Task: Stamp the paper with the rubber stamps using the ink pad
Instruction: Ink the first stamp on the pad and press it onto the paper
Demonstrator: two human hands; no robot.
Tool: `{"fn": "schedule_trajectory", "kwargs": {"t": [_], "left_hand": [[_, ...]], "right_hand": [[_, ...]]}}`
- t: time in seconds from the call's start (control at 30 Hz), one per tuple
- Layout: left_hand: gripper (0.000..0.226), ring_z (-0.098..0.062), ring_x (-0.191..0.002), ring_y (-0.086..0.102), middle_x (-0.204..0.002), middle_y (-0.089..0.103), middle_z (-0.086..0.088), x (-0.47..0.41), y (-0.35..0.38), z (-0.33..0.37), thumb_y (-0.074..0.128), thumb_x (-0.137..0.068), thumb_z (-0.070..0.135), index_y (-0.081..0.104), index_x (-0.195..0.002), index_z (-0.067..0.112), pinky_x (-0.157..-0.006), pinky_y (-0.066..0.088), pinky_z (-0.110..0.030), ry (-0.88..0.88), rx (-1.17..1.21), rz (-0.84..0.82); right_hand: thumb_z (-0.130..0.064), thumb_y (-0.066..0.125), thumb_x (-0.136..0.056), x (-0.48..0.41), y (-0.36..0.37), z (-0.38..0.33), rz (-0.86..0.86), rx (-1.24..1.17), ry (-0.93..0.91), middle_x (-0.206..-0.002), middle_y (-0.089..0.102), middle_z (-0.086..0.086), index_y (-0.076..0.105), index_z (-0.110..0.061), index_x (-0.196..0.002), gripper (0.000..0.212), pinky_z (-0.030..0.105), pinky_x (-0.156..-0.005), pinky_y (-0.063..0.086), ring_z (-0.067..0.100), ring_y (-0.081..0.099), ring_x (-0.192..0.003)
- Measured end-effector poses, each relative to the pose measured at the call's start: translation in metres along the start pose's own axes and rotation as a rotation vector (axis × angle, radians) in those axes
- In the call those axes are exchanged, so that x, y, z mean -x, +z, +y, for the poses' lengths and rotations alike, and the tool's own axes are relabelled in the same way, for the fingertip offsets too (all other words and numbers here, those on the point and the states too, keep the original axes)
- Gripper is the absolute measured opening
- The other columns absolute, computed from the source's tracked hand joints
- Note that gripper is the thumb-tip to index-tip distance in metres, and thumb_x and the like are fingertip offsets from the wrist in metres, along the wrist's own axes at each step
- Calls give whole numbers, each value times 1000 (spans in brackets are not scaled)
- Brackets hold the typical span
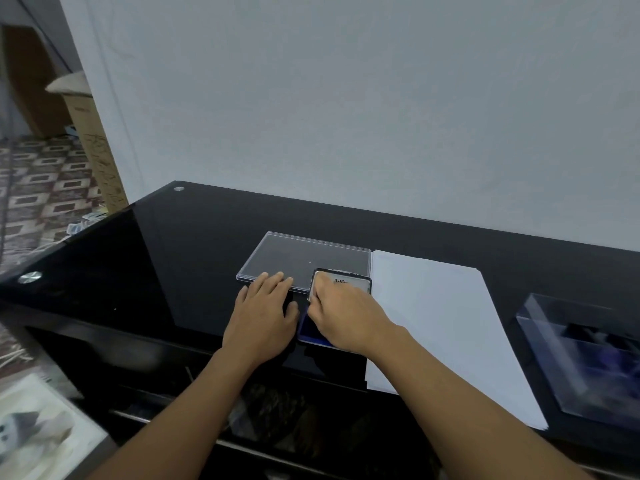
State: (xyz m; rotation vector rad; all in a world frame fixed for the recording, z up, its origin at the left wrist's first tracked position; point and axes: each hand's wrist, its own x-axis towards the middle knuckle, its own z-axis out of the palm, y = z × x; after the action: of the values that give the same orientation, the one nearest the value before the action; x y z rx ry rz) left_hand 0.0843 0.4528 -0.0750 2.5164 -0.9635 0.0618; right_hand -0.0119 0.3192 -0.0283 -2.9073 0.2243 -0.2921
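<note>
The ink pad [309, 329] is located just left of the paper [433, 323], its lid [355, 281] gripped at the edge by the right hand [341, 313]. The left hand [265, 306] is laid flat alongside, holding nothing. The pad is judged light, rigid and prone to sliding, so it should be held by its rims.

The ink pad lid [348, 283] shows the partly hidden word "Artli…".

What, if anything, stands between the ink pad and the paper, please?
Nothing visible does: the ink pad lies directly beside the left edge of the paper, while the right hand grips its raised lid.
</note>
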Motion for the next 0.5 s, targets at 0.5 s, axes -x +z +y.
{"fn": "schedule_trajectory", "kwargs": {"t": [0.5], "left_hand": [[47, -17, -147, 27, -156, 40, -2, -37, -31, 25, 51, -100, 23, 48, -146, 14, -122, 22, -35, 50, 225, 72]], "right_hand": [[-32, 43, -100, -6, -36, 20, 119, -236, 105, -78, 61, -1, 47, -20, -89, 16, 39, -66, 49, 21, 57, -73]]}}
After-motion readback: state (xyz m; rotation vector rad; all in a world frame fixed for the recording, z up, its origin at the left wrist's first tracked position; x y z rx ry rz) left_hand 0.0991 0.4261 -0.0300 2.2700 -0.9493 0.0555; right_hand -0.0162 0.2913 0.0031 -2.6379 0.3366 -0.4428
